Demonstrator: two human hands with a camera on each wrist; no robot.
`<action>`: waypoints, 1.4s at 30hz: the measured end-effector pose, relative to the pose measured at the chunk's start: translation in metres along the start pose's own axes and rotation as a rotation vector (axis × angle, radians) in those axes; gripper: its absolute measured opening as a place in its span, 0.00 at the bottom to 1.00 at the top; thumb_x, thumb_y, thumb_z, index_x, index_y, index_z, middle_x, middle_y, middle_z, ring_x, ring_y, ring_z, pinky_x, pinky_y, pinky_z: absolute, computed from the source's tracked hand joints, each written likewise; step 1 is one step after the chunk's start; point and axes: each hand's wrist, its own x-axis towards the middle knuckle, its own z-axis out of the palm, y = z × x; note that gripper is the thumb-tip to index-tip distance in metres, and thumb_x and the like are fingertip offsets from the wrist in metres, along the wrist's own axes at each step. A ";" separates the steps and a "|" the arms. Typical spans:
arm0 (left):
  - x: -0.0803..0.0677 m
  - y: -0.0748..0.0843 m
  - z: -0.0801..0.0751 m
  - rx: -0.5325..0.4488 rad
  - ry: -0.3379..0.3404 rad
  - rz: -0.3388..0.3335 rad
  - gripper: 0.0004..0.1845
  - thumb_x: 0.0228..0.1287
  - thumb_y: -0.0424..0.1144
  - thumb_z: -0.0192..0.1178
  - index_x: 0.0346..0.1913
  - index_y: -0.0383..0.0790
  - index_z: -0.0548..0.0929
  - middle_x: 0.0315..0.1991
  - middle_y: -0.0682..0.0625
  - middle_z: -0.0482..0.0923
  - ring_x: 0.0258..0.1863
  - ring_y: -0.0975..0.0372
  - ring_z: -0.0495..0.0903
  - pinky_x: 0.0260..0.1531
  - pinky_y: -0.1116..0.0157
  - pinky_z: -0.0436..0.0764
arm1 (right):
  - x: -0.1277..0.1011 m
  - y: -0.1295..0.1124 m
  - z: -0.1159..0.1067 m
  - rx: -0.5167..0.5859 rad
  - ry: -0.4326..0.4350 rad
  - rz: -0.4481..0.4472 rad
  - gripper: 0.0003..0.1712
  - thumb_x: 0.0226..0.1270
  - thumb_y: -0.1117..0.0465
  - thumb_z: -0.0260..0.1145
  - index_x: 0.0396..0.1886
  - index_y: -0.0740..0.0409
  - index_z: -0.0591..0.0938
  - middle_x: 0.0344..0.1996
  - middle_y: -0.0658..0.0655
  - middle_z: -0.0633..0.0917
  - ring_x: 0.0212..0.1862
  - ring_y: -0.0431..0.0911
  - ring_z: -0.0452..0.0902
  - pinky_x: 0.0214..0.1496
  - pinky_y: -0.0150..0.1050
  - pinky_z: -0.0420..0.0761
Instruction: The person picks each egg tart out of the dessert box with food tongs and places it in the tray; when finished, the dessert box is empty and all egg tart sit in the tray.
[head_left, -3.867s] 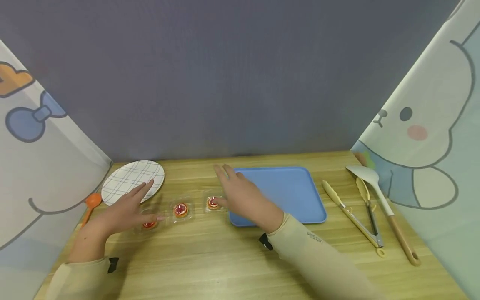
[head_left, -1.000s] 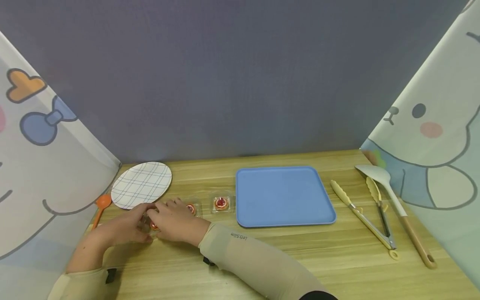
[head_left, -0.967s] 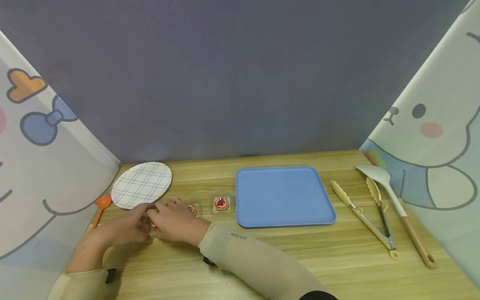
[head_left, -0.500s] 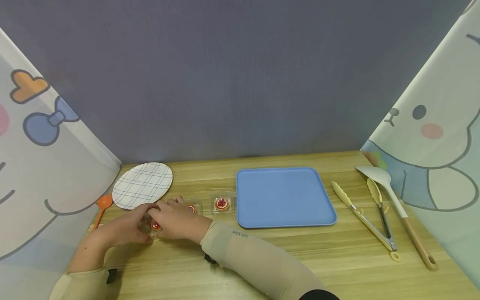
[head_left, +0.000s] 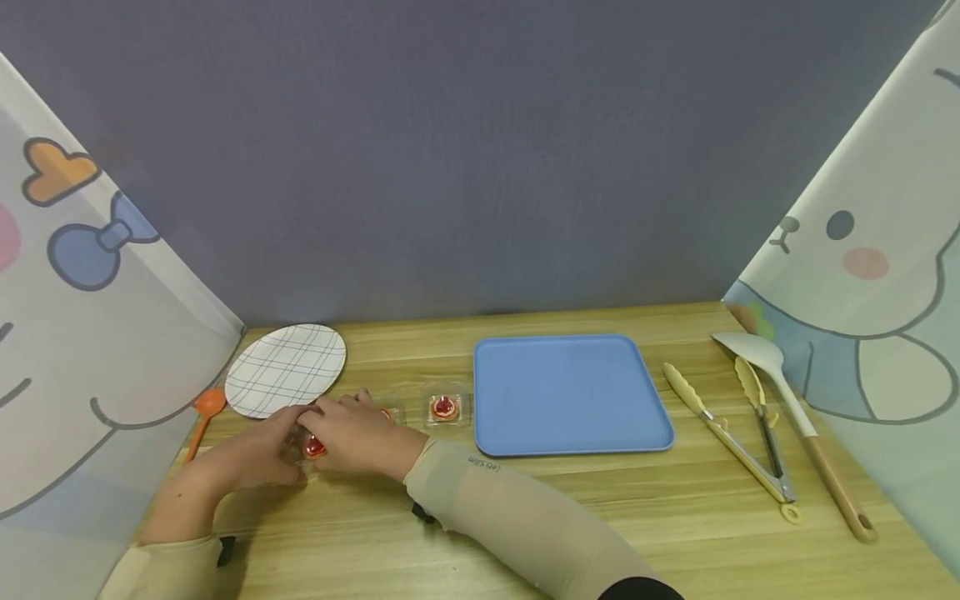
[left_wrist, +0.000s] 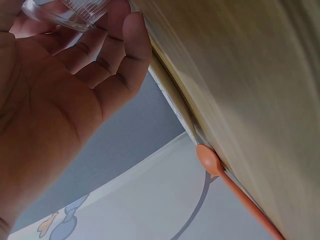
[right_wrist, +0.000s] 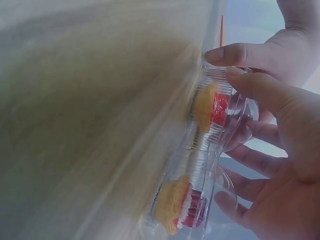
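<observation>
Both hands meet at the leftmost clear plastic tart box [right_wrist: 235, 112], which stands on the table with a red-topped tart [head_left: 313, 447] inside. My left hand [head_left: 251, 457] grips the box from its left side, thumb near the table. From the right, my right hand [head_left: 351, 435] pinches the upper edge of the box, thumb on the near side and fingers beyond. The right hand partly covers a second boxed tart [right_wrist: 180, 206] behind it. A third boxed tart [head_left: 444, 407] stands farther right, untouched. Whether the lid is raised cannot be made out.
A blue tray [head_left: 573, 396] lies right of the boxes. Behind the left hand is a checked white plate [head_left: 285, 371], with an orange spoon [head_left: 210, 404] beside it. Yellow-tipped tongs [head_left: 731, 454] and a white spatula with a wooden handle [head_left: 780, 392] lie at the right.
Since the oldest frame, the hands have come down from above the boxes and taken hold of the leftmost one. Over the last second they have barely moved; its tart shows slightly farther right.
</observation>
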 end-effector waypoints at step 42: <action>-0.001 -0.005 0.002 -0.007 0.005 0.005 0.46 0.43 0.43 0.78 0.65 0.38 0.65 0.55 0.44 0.75 0.52 0.55 0.77 0.45 0.66 0.80 | -0.041 0.028 -0.030 0.159 0.080 -0.057 0.39 0.61 0.30 0.64 0.70 0.34 0.69 0.62 0.38 0.76 0.63 0.35 0.73 0.68 0.42 0.72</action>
